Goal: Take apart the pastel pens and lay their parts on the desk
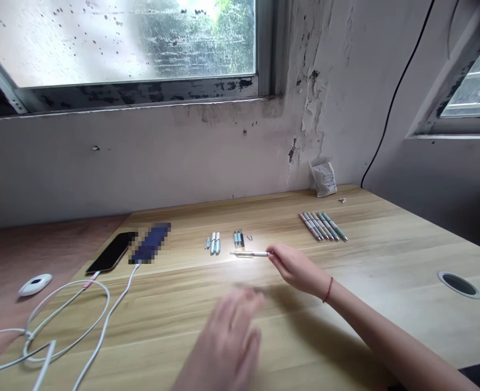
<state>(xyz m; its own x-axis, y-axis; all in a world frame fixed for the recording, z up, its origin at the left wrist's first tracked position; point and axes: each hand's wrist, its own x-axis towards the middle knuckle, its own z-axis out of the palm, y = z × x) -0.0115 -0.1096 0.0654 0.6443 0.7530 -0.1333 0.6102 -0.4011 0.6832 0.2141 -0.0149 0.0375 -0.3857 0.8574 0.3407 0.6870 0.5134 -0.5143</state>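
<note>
My right hand (294, 270) is closed on the end of a slim white pen (251, 253), which it holds level over the table with the tip pointing left. Lower in view, my left hand (228, 336) is blurred by motion; its fingers look stretched out with the thumb apart, and I see nothing in it. Just behind the held pen lie light-blue pen grips (237, 239), dark refills (242, 239) and small metal springs (250, 238). To their left are two white-and-blue pen barrels (215, 243) and small blue clips (207, 243).
Several assembled pens (322, 226) lie in a row at the back right. Behind them a white packet (324, 178) leans by the wall. Phones (111, 252) with white cables (105, 326) occupy the left side. A round cable hole (460, 285) sits at the right.
</note>
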